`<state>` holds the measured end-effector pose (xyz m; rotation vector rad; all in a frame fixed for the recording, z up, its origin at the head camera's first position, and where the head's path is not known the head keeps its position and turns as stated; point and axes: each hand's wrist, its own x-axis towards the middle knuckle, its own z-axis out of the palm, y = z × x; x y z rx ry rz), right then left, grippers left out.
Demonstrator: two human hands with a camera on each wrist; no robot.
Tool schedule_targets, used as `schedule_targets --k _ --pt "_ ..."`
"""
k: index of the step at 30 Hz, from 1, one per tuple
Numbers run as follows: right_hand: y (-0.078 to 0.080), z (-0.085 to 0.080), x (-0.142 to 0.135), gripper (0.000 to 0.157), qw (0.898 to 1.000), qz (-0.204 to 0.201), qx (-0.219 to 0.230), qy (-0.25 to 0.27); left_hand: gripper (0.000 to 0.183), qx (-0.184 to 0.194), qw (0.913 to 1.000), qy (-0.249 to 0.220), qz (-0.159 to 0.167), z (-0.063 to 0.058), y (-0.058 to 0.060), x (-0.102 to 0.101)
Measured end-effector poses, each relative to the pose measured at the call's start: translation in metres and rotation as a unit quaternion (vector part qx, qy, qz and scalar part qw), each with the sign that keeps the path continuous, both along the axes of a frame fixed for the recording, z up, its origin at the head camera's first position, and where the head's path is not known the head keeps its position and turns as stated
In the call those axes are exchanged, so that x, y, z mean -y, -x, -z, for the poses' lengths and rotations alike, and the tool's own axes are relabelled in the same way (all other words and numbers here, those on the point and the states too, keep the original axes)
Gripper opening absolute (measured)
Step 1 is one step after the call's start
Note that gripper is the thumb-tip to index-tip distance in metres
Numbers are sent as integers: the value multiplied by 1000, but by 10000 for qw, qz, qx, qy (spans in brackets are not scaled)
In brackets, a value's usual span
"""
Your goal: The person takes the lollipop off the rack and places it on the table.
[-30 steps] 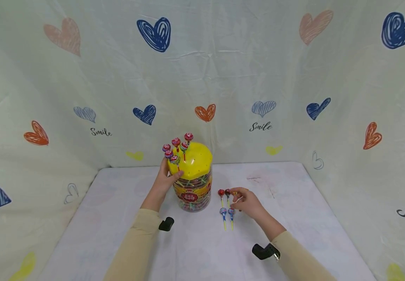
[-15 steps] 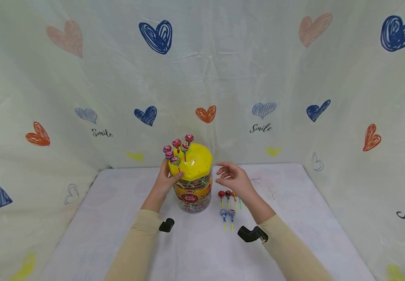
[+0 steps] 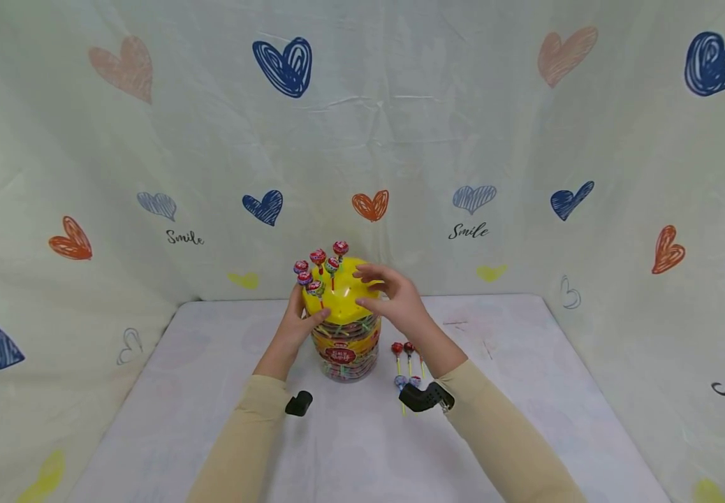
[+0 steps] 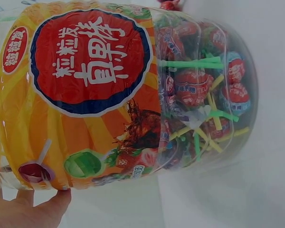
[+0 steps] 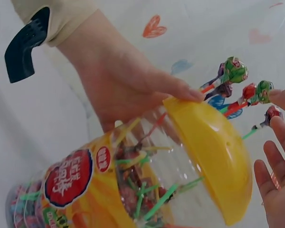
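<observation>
The left hand [image 3: 290, 332] grips the jar [image 3: 340, 353] near the middle of the head frame, its thumb lying at the front edge of the yellow lid [image 3: 345, 297]. The right hand [image 3: 397, 297] is loosely spread, thumb apart from fingers, over the lid's right side; in the right wrist view its fingertips overlap the lollipop heads at the right edge, and I cannot tell whether they touch. Six upright lollipops [image 3: 318, 256] stand in the lid's left half – sticks down, wrapped heads up. The jar stands upright, packed with more wrapped sweets [image 4: 192, 88] below its orange label [image 4: 111, 116]. Right of it, below the frame's centre, loose lollipops [image 3: 397, 348] lie on the white table [image 3: 356, 454], partly hidden by the right arm and its black wrist camera [image 3: 422, 398]. Behind hangs a pale cloth [image 3: 413, 140] printed with hearts – blue, orange, pink and yellow.
</observation>
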<state>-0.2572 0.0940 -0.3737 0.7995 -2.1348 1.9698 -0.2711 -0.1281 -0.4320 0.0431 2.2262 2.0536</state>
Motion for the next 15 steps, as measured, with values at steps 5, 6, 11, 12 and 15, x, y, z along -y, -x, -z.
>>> schedule_targets --k 5,6,11,12,15 --pt "3 -7 10 51 9994 -260 -31 -210 90 -68 10000 6 59 0 0 0" --pt "4 -8 11 52 9991 -275 14 -315 90 -99 9999 -7 75 0 0 0" --pt "5 -14 18 57 9967 -352 116 -716 87 -236 9996 -84 149 0 0 1" --pt "5 -14 19 57 9964 -368 90 -754 88 -239 9996 -89 152 1 0 1" --pt "7 -15 20 57 9954 -386 23 -874 90 -179 9997 -72 117 1 0 1"
